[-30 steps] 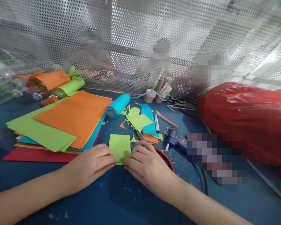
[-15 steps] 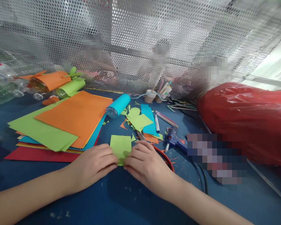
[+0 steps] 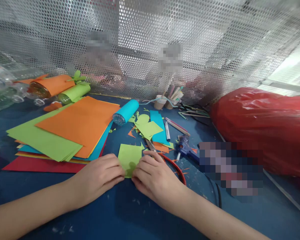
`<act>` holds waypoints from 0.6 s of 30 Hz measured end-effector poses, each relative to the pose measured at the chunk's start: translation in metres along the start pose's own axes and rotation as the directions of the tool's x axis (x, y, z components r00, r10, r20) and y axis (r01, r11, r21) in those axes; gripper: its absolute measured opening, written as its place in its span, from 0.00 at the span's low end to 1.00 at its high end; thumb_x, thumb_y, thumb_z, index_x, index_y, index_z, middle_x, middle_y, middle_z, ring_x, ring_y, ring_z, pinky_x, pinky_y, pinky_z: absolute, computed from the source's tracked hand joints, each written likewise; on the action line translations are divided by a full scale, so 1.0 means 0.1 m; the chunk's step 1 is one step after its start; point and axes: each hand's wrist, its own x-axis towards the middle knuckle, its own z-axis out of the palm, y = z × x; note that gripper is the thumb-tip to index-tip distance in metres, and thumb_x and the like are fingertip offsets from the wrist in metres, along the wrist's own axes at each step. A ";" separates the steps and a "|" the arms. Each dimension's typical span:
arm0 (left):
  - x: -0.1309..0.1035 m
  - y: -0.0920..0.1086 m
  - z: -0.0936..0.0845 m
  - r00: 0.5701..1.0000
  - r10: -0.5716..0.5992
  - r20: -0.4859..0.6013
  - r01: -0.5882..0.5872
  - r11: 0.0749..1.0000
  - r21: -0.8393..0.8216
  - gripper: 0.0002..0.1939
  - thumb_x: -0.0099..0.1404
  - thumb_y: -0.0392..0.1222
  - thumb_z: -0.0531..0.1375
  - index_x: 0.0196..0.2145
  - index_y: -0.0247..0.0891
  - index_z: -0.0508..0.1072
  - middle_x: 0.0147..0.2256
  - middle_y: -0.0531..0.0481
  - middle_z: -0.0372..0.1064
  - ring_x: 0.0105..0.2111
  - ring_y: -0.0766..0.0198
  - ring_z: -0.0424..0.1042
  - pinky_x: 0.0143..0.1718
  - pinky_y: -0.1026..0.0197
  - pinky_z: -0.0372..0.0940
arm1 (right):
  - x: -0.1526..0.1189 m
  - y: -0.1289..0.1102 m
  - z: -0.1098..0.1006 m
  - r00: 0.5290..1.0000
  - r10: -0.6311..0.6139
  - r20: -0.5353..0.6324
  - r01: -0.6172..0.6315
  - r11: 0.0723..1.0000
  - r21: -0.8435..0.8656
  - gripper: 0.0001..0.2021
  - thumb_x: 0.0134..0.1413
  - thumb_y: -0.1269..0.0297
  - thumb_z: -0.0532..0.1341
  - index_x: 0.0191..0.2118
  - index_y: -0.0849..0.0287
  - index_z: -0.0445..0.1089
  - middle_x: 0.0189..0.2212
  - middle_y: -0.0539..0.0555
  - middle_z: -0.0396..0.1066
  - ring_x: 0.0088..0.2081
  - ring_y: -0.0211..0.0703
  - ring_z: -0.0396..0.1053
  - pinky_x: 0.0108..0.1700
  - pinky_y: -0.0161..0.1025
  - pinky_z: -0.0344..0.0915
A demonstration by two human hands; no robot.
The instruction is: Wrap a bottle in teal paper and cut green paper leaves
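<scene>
A small square of light green paper (image 3: 130, 156) lies on the blue table between my hands. My left hand (image 3: 103, 178) grips its lower left edge, fingers pressed together. On the other side my right hand (image 3: 156, 178) pinches the lower right edge, its index finger slightly raised. Both thumbs are near the paper's bottom edge, partly hidden. Scissors with red handles (image 3: 178, 168) lie partly beneath my right hand, blades pointing away toward the green scraps.
Left is a stack of coloured paper (image 3: 80, 123). Behind it lie paper-wrapped bottles (image 3: 56, 86); a blue-wrapped one (image 3: 126, 111) is at centre. Green cut pieces (image 3: 150, 128), a marker (image 3: 167, 131), a glue gun (image 3: 185, 146) and a red plastic bag (image 3: 262, 130) spread rightward.
The index finger of my right hand has lifted a little, and more of the green square shows. Both hands stay at the paper's lower edge. The view has shifted slightly.
</scene>
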 end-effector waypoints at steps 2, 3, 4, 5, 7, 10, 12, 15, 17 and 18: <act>0.00 0.00 0.00 1.000 0.000 0.000 0.000 1.000 -0.007 0.09 0.72 0.35 0.51 0.41 0.38 0.71 0.35 0.48 0.70 0.36 0.60 0.65 0.38 0.60 0.61 | 0.01 0.00 0.00 1.000 0.020 0.015 -0.020 1.000 -0.022 0.06 0.61 0.70 0.58 0.31 0.59 0.69 0.28 0.51 0.71 0.35 0.42 0.67 0.54 0.46 0.58; -0.01 -0.01 0.00 1.000 -0.002 -0.002 0.002 1.000 -0.012 0.09 0.72 0.36 0.51 0.42 0.38 0.71 0.35 0.48 0.70 0.36 0.60 0.65 0.38 0.60 0.61 | 0.01 0.00 0.00 0.999 0.036 0.021 -0.035 0.999 -0.028 0.06 0.60 0.69 0.59 0.31 0.59 0.69 0.28 0.51 0.71 0.34 0.43 0.67 0.52 0.46 0.59; -0.01 -0.01 0.00 1.000 -0.006 0.001 0.006 1.000 -0.017 0.09 0.72 0.36 0.51 0.42 0.38 0.71 0.35 0.48 0.69 0.36 0.60 0.64 0.38 0.60 0.61 | 0.01 -0.01 0.00 0.998 0.052 0.028 -0.051 0.998 -0.028 0.06 0.60 0.69 0.60 0.30 0.59 0.69 0.27 0.51 0.71 0.34 0.44 0.67 0.50 0.45 0.60; -0.01 -0.01 0.01 1.000 -0.013 0.004 0.013 1.000 -0.018 0.10 0.72 0.37 0.50 0.42 0.38 0.71 0.35 0.48 0.69 0.35 0.60 0.64 0.37 0.60 0.60 | 0.01 -0.01 0.00 0.997 0.065 0.035 -0.064 0.998 -0.020 0.06 0.59 0.69 0.61 0.30 0.59 0.69 0.27 0.51 0.71 0.34 0.44 0.67 0.49 0.44 0.61; -0.01 -0.01 0.00 0.999 -0.026 0.021 0.027 1.000 -0.014 0.12 0.73 0.37 0.49 0.40 0.39 0.72 0.34 0.48 0.68 0.35 0.60 0.63 0.35 0.60 0.59 | 0.01 -0.01 -0.02 0.995 0.082 0.053 -0.083 0.997 0.010 0.06 0.59 0.68 0.62 0.30 0.59 0.69 0.26 0.51 0.71 0.34 0.44 0.67 0.47 0.43 0.61; -0.01 -0.01 0.00 0.998 -0.038 0.047 0.038 0.999 0.004 0.13 0.73 0.38 0.48 0.39 0.39 0.72 0.32 0.49 0.65 0.33 0.60 0.62 0.32 0.60 0.58 | 0.01 -0.01 -0.04 0.993 0.098 0.066 -0.101 0.994 0.044 0.06 0.59 0.68 0.62 0.30 0.59 0.70 0.26 0.50 0.72 0.34 0.44 0.67 0.47 0.43 0.61; -0.01 -0.01 0.00 0.997 -0.048 0.056 0.048 0.999 0.011 0.13 0.73 0.38 0.48 0.39 0.38 0.72 0.32 0.49 0.65 0.34 0.60 0.62 0.32 0.60 0.57 | 0.01 -0.01 -0.05 0.992 0.106 0.075 -0.111 0.992 0.060 0.06 0.58 0.68 0.62 0.29 0.59 0.70 0.26 0.51 0.71 0.33 0.43 0.67 0.46 0.43 0.61; -0.01 -0.01 0.00 0.996 -0.065 0.058 0.065 0.998 -0.008 0.12 0.73 0.38 0.49 0.39 0.38 0.71 0.33 0.49 0.65 0.35 0.60 0.62 0.35 0.59 0.57 | 0.00 -0.01 -0.04 0.982 0.165 0.093 -0.176 0.978 0.116 0.06 0.57 0.69 0.62 0.29 0.60 0.70 0.26 0.51 0.71 0.33 0.43 0.66 0.42 0.42 0.61; 0.00 -0.02 0.01 0.994 -0.097 0.051 0.099 0.995 -0.033 0.09 0.72 0.38 0.51 0.37 0.38 0.70 0.33 0.50 0.65 0.35 0.61 0.62 0.36 0.60 0.58 | 0.01 -0.01 -0.03 0.967 0.232 0.106 -0.247 0.954 0.171 0.06 0.56 0.70 0.63 0.28 0.60 0.70 0.26 0.51 0.70 0.34 0.43 0.65 0.41 0.40 0.61; 0.00 -0.03 0.02 0.992 -0.118 0.047 0.120 0.992 -0.043 0.08 0.72 0.38 0.52 0.36 0.38 0.69 0.32 0.51 0.65 0.35 0.61 0.62 0.36 0.60 0.58 | 0.01 -0.02 -0.02 0.959 0.261 0.109 -0.279 0.940 0.197 0.06 0.56 0.71 0.63 0.28 0.60 0.70 0.26 0.50 0.69 0.34 0.43 0.65 0.40 0.40 0.61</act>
